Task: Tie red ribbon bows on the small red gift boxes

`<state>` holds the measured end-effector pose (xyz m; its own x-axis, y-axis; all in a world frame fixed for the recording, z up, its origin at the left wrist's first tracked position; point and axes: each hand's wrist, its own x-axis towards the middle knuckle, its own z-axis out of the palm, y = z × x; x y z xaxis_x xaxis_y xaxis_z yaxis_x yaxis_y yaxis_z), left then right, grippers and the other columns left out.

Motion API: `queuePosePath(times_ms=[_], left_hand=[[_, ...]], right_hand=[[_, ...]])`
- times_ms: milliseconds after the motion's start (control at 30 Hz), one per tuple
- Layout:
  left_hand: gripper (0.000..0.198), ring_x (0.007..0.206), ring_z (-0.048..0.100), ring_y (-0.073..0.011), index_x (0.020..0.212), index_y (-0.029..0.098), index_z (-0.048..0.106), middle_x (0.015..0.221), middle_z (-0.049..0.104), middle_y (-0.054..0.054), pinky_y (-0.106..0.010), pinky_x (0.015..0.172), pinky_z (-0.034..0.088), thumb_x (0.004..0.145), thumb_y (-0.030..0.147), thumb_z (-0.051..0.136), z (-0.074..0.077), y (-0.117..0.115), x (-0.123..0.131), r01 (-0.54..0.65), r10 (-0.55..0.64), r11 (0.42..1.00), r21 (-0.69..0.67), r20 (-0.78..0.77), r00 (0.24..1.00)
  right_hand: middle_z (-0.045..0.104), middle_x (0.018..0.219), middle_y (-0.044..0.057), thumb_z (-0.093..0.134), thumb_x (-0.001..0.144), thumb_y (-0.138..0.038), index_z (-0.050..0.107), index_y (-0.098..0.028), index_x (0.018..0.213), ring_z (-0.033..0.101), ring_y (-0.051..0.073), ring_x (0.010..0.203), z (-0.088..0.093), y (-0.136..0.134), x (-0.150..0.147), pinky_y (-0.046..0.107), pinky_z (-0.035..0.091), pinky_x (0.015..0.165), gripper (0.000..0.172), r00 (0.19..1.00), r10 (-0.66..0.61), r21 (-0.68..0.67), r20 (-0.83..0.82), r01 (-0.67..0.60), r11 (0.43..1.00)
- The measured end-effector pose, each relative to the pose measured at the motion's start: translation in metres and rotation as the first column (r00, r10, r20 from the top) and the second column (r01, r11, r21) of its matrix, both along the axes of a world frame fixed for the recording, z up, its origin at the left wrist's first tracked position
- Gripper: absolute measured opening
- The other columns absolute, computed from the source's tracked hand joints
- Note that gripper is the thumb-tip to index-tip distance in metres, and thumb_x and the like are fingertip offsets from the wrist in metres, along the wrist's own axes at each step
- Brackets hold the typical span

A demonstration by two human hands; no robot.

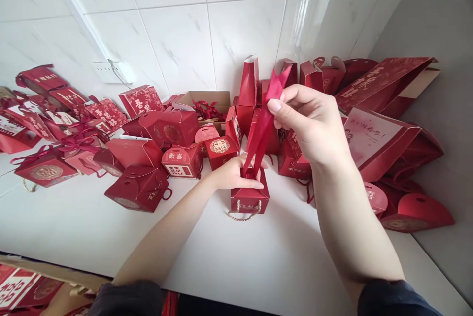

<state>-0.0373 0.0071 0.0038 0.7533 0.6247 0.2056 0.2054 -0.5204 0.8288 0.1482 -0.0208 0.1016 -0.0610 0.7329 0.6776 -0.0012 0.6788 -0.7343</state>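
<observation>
While the left hand (236, 173) clamps its fingers on the small red box (249, 199) mid-way along the desk (258, 267), the right hand (310, 124) pinches the red ribbon (263, 129) upward, taut. The ribbon looks threaded through the box top but not yet tied; bowed boxes (48, 168) crowd the desk's left edge.

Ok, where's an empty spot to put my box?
Bare white table: left of the left arm below the red boxes, and between both arms, in front of the small red box the left hand holds. The right hand pinches its ribbon. Wall side and right end are crowded with boxes and bags.
</observation>
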Motion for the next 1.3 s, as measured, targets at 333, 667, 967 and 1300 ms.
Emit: queuePosePath(times_ms=[333, 667, 967, 1300], left_hand=[[0.025, 0.12, 0.052, -0.0261, 0.086, 0.019, 0.067, 0.119, 0.063, -0.01, -0.041, 0.109, 0.035, 0.084, 0.043, 0.066, -0.037, -0.003, -0.01, -0.196, 0.187, 0.969, 0.148, 0.073, 0.98], [0.025, 0.117, 0.055, -0.0244, 0.089, 0.018, 0.073, 0.123, 0.056, -0.01, -0.038, 0.106, 0.041, 0.087, 0.041, 0.062, -0.055, 0.005, -0.018, -0.2, 0.219, 0.972, -0.124, 0.157, 0.963], [0.022, 0.117, 0.057, -0.0243, 0.086, 0.019, 0.073, 0.123, 0.058, -0.009, -0.039, 0.105, 0.042, 0.084, 0.04, 0.067, -0.061, 0.008, -0.016, -0.179, 0.205, 0.971, -0.158, 0.168, 0.964], [0.047, 0.115, 0.055, -0.0262, 0.106, 0.021, 0.062, 0.121, 0.06, -0.01, -0.044, 0.103, 0.043, 0.067, 0.036, 0.083, -0.042, -0.009, -0.005, -0.258, 0.241, 0.959, 0.12, 0.146, 0.96]], right_hand=[[0.05, 0.055, -0.005, 0.075, 0.08, -0.033, 0.059, -0.021, 0.069, 0.043, 0.01, 0.049, -0.024, 0.008, 0.02, 0.024, 0.033, 0.047, 0.023, 0.979, -0.103, -0.028, -0.176, 0.099, 0.995], [0.056, 0.055, -0.004, 0.075, 0.08, -0.033, 0.061, -0.019, 0.069, 0.049, 0.009, 0.048, -0.023, 0.011, 0.022, 0.023, 0.038, 0.046, 0.023, 0.978, -0.168, -0.102, -0.122, 0.156, 0.983], [0.06, 0.054, -0.004, 0.075, 0.08, -0.036, 0.058, -0.022, 0.07, 0.059, 0.012, 0.045, -0.021, 0.011, 0.018, 0.025, 0.05, 0.043, 0.024, 0.975, -0.183, -0.033, -0.124, 0.18, 0.983], [0.058, 0.056, -0.005, 0.069, 0.086, -0.036, 0.056, -0.023, 0.071, 0.059, 0.01, 0.046, -0.006, 0.0, -0.019, 0.026, 0.046, 0.045, 0.024, 0.987, -0.152, 0.059, -0.057, 0.155, 0.986]])
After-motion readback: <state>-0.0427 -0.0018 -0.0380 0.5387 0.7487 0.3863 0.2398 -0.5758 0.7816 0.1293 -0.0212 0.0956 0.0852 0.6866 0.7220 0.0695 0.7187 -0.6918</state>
